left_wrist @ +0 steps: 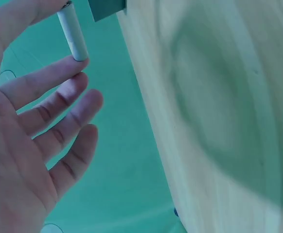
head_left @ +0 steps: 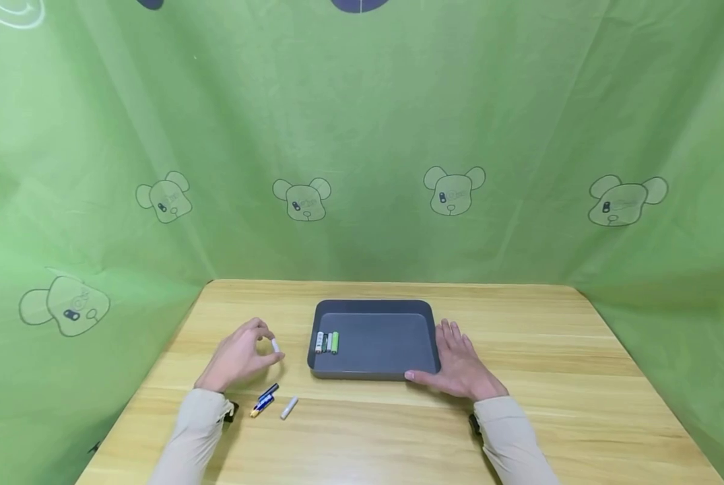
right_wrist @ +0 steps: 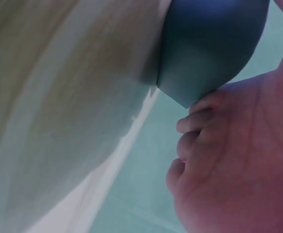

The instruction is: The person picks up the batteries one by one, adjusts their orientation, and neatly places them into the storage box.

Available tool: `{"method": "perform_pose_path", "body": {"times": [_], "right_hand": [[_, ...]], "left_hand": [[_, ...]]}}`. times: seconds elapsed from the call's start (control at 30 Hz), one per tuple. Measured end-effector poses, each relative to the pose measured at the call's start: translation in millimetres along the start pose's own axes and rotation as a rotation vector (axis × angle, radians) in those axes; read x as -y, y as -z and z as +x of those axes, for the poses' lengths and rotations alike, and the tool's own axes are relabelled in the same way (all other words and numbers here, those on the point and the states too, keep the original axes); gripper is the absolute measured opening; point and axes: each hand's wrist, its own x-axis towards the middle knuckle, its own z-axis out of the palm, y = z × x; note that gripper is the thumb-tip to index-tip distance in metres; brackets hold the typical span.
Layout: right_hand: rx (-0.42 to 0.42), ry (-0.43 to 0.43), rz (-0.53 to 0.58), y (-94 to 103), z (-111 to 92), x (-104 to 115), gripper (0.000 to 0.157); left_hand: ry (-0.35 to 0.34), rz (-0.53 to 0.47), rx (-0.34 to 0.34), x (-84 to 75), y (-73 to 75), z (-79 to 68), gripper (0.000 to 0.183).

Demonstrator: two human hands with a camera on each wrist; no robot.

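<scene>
My left hand (head_left: 238, 355) pinches a white battery (left_wrist: 73, 34) by its ends, between thumb and index finger, above the table left of the grey tray (head_left: 374, 375). In the left wrist view its other fingers spread below the battery. Against the tray's right side lies my right hand (head_left: 461, 364), fingers straight along the wall and thumb at the front right corner. Inside the tray, several batteries stand side by side at the left end, among them a green battery (head_left: 335, 343) and a white battery (head_left: 320, 342).
On the table (head_left: 368, 444), near my left wrist, lie a blue and gold battery (head_left: 262, 405), a dark blue battery (head_left: 269, 391) and a white battery (head_left: 289, 408). A green curtain (head_left: 374, 121) with bear-head drawings encloses the table at the back and sides.
</scene>
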Motion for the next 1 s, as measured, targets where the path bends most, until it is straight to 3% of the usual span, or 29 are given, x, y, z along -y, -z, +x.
{"method": "perform_pose_path", "body": {"times": [0.5, 0.73, 1.0], "right_hand": [[-0.016, 0.006, -0.022, 1.8, 0, 2, 0.129], [-0.037, 0.010, -0.032, 2.2, 2, 2, 0.129], [-0.023, 0.007, -0.023, 0.8, 0, 2, 0.129]], "left_hand": [[-0.053, -0.054, -0.021, -12.3, -0.2, 19.3, 0.043], [-0.082, -0.088, -0.018, -21.2, 1.5, 30.1, 0.053], [-0.108, -0.132, -0.013, -26.9, -4.1, 39.5, 0.048]]}}
